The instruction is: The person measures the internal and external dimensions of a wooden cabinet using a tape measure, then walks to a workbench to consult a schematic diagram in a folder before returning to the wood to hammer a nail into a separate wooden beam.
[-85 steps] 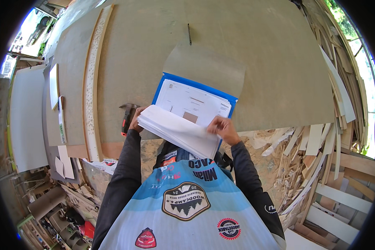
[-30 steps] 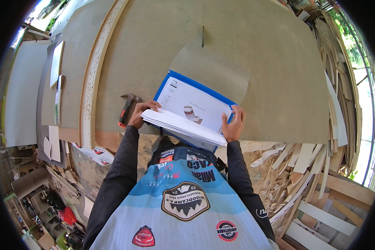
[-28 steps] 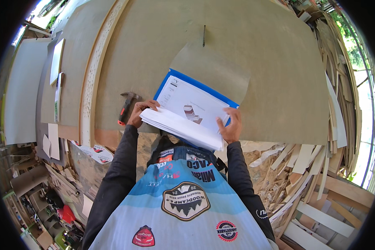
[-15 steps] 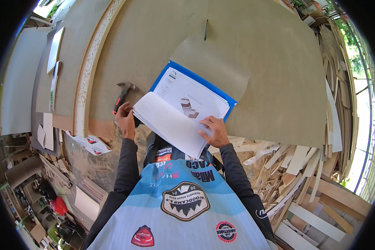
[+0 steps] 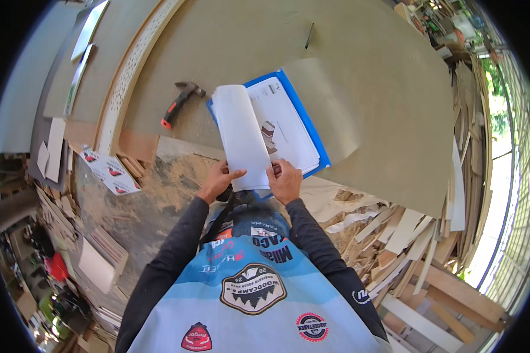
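A blue folder (image 5: 305, 122) holding a stack of papers lies tilted at the near edge of the board-topped table. Several sheets (image 5: 239, 126) are folded over to the left, blank side up. The page beneath (image 5: 291, 136) carries a small drawing of a brown and white shape. My left hand (image 5: 219, 181) grips the lower left edge of the folded sheets, thumb on top. With bent fingers, my right hand (image 5: 285, 179) pinches the sheets' lower right edge. Left of the folder rests a claw hammer (image 5: 181, 105) with a black and orange handle, touched by neither hand.
A thin dark pen-like stick (image 5: 309, 36) lies farther up the board (image 5: 388, 117). Along the left runs a pale perforated strip (image 5: 126, 76). Wood offcuts (image 5: 394, 235) pile up at the right, and a printed white sheet (image 5: 109, 170) sits at the lower left.
The folder has turned clockwise. My left hand has moved from near the hammer to the papers' near edge, and my right hand has come down and left to the sheets' edge.
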`<state>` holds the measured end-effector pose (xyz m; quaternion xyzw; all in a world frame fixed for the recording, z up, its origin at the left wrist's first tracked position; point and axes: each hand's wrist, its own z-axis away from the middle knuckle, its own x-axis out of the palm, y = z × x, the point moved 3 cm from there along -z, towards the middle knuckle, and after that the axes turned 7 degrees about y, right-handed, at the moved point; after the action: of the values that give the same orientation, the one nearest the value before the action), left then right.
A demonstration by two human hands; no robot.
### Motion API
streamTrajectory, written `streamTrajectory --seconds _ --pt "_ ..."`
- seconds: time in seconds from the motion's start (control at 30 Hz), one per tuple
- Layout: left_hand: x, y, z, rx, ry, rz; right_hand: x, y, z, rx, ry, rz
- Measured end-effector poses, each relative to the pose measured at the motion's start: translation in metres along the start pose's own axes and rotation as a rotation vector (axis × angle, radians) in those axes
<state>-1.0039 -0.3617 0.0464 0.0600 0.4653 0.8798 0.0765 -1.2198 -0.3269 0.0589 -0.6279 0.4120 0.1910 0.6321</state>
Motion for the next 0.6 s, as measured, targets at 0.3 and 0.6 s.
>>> streamTrajectory --seconds 0.3,0.6 --pt "-0.03 0.004 -0.022 0.032 0.238 -0.418 0.013 -0.019 0.012 0.237 -0.199 -0.207" --pt "-0.048 0.055 -0.059 0.152 0.341 -0.86 0.022 -0.019 -0.001 0.073 -0.609 -0.719"
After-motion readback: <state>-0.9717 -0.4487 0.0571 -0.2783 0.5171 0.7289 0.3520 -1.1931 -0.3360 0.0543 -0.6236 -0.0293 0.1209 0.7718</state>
